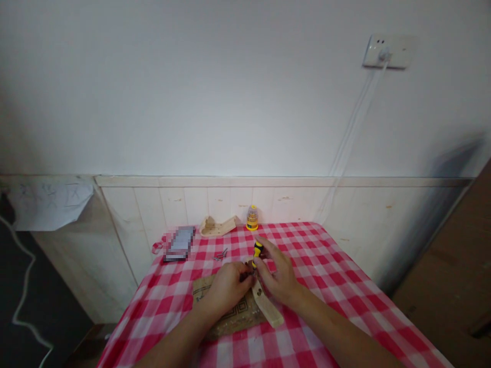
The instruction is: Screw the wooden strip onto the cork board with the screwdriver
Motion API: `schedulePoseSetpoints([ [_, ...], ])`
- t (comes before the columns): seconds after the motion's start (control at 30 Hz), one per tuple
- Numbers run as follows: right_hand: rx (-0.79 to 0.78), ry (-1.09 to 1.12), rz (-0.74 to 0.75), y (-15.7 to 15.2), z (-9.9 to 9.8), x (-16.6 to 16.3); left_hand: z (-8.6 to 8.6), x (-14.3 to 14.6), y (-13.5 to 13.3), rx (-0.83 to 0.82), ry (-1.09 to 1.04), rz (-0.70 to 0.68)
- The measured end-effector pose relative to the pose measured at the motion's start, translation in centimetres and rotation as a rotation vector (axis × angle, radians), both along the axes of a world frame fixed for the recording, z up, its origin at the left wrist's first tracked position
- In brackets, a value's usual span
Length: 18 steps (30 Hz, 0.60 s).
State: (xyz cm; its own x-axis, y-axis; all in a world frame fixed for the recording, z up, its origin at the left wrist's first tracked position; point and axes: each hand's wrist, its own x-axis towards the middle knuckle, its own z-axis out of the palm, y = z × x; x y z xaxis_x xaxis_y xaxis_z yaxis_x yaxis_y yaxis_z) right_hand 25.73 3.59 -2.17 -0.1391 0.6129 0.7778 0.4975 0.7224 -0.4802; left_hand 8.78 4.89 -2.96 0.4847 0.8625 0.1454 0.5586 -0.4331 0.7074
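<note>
Currently, a phone, blurred by pixels, lies left of centre. Rightward come small screws, then the left hand, fingers bent together; I cannot tell what they grip. At lower centre slants a wooden strip. Above it, a yellow-black screwdriver sits in the right hand, thumb and fingers closed around it.
</note>
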Motion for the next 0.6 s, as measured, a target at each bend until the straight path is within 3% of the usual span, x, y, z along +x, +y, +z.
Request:
schedulePoseSetpoints([
  [0.6, -0.106, 0.131, -0.048, 0.9, -1.0, -0.4, -0.1, 0.3, 0.0, -0.02, -0.012, 0.036],
])
